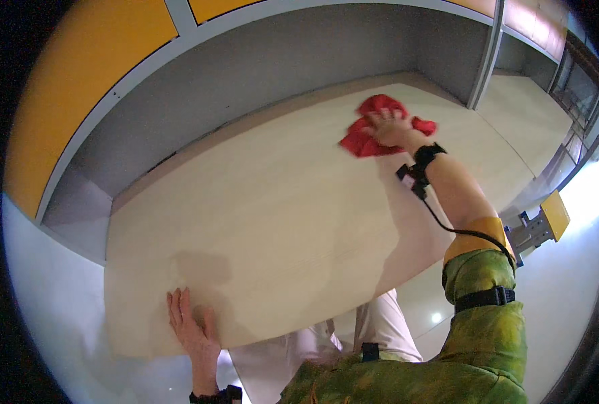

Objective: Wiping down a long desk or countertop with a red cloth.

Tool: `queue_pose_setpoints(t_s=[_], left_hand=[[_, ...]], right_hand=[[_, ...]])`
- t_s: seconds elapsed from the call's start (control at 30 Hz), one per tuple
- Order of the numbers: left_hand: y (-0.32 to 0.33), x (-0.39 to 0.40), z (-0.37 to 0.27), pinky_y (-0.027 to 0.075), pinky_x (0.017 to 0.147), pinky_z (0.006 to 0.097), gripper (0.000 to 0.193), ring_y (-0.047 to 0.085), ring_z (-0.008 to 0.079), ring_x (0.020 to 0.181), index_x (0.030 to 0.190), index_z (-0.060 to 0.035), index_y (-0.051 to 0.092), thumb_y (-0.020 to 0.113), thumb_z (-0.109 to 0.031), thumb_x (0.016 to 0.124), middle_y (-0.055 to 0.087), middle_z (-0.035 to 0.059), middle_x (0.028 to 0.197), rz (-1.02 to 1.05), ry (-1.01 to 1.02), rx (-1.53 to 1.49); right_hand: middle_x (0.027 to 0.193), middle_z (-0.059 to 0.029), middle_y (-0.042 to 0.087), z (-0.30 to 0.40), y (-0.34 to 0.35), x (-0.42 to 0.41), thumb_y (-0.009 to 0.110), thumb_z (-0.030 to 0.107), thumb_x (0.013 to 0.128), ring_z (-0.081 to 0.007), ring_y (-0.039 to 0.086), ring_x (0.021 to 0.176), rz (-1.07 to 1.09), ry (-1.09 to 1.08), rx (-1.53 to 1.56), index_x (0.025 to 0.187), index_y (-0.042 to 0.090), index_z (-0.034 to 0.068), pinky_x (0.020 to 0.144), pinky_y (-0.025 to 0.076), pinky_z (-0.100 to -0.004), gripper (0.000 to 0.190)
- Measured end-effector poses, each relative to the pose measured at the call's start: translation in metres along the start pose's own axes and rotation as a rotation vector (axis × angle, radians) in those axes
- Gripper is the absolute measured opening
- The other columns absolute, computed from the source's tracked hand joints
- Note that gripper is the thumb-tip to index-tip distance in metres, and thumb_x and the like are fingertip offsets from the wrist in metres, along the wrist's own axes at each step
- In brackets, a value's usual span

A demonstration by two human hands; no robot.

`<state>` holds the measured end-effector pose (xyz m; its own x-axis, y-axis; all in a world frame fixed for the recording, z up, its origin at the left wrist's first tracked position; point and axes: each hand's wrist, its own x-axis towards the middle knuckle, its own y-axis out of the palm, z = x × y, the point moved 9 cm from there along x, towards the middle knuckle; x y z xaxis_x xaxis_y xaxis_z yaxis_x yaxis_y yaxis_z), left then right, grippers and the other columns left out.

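Observation:
A crumpled red cloth [362, 141] lies on the pale, wood-look desktop [259, 217] toward the back right. My right hand [393, 129] presses down on it with the fingers spread, and cloth shows on both sides of the hand. Slight blur covers this hand and the cloth. At the front left edge of the desktop, my left hand [194, 325] rests with its thumb apart from the fingers and holds nothing. A black strap with a small device and a cable [421, 169] circles my right wrist.
A grey back panel [259, 65] rises behind the desktop, below orange cabinet doors [97, 86]. One grey upright post [486, 58] separates this desk from an adjoining surface [524, 108]. On the floor at right stands a yellow-topped stool [554, 214].

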<state>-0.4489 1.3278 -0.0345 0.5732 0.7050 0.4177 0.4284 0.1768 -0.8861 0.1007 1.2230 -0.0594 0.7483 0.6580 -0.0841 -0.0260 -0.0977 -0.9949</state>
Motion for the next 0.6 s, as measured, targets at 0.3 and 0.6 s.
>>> queue_pose_setpoints(t_s=[0.3, 0.6], left_hand=[[0.002, -0.004, 0.005, 0.021, 0.101, 0.0492, 0.047, 0.027, 0.0364, 0.127, 0.123, -0.0036, 0.042, 0.054, -0.021, 0.082, 0.038, 0.0186, 0.130, -0.017, 0.004, 0.023], [-0.003, -0.006, -0.010, 0.021, 0.101, 0.0490, 0.046, 0.026, 0.0362, 0.127, 0.123, -0.0035, 0.042, 0.054, -0.021, 0.083, 0.038, 0.0177, 0.130, -0.031, 0.044, -0.054]], right_hand=[[0.136, -0.0112, 0.033, 0.170, 0.001, -0.237, 0.039, 0.055, 0.085, -0.0333, 0.028, 0.126, -0.293, -1.139, 0.034, 0.132, 0.035, 0.022, 0.099, 0.022, -0.0548, 0.058], [0.138, -0.0080, 0.030, -0.189, 0.029, -0.153, 0.038, 0.055, 0.085, -0.0374, 0.026, 0.127, -0.098, 0.191, 0.008, 0.134, 0.029, 0.025, 0.098, 0.021, -0.0616, 0.058]])
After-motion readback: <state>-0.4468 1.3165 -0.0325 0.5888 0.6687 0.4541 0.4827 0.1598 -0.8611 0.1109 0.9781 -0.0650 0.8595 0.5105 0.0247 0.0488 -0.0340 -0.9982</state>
